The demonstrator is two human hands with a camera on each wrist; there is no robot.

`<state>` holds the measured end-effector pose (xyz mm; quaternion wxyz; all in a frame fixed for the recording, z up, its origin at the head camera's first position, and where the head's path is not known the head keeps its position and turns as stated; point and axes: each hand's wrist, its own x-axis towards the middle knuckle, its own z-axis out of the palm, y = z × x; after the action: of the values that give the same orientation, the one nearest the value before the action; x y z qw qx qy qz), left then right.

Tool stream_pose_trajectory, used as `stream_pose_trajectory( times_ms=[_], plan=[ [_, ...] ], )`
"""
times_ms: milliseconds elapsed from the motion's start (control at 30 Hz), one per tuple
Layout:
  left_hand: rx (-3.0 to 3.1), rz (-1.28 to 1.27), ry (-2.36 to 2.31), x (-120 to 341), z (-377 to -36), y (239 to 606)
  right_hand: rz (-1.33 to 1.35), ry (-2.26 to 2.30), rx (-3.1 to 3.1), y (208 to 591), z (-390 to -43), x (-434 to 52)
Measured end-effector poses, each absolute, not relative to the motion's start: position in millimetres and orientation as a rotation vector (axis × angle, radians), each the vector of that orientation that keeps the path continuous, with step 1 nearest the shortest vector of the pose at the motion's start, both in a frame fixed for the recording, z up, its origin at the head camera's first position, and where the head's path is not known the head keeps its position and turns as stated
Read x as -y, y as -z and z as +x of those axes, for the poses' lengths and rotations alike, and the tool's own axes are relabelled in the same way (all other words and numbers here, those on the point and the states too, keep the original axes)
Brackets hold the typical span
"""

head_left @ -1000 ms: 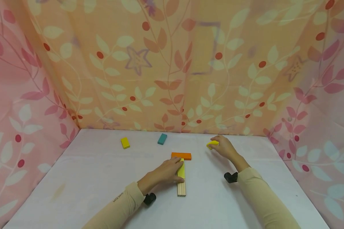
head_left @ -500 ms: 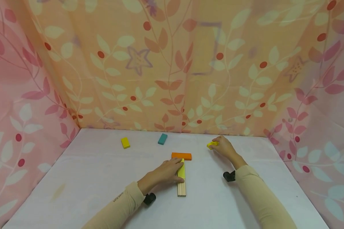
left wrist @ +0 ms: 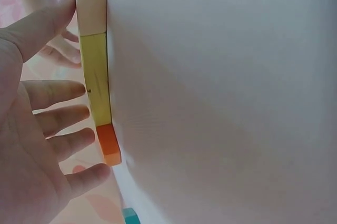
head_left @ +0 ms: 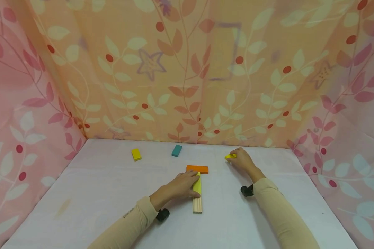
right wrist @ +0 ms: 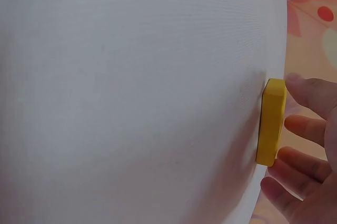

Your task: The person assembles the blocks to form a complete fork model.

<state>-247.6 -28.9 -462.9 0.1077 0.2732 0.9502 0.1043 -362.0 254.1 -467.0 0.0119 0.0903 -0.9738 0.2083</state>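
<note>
Head view gives us the relation that we judge matters most: the near yellow block (head_left: 229, 156) is to the right of the orange block (head_left: 197, 169), a little farther back and apart from it, and the right hand (head_left: 243, 159) is the nearer one. That hand's grip pinches it between thumb and fingers, towards its ends in the right wrist view; we cannot tell whether it rests on the bench (head_left: 96, 193) or is just raised. Its long axis, partly hidden, slants from left to right. We see the left hand (head_left: 178, 185) with fingers extended against the lime block (head_left: 197, 186), its grip not closed round anything. The lime block lies end to end with the wooden block (head_left: 197, 206), both running away from us, with the orange block crosswise at the far end. Farther back on the left lie the teal block (head_left: 176, 150) and another yellow block (head_left: 136, 154)
</note>
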Motion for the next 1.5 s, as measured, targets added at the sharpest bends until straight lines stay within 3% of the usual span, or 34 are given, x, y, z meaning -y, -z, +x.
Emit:
stream_pose_trajectory(
  times_ms=[1500],
  plan=[
    [-2.768,0.768,-0.395,30.3,-251.8,461.0,0.185,-0.631,3.099,467.6,-365.8,-255.3]
  ],
)
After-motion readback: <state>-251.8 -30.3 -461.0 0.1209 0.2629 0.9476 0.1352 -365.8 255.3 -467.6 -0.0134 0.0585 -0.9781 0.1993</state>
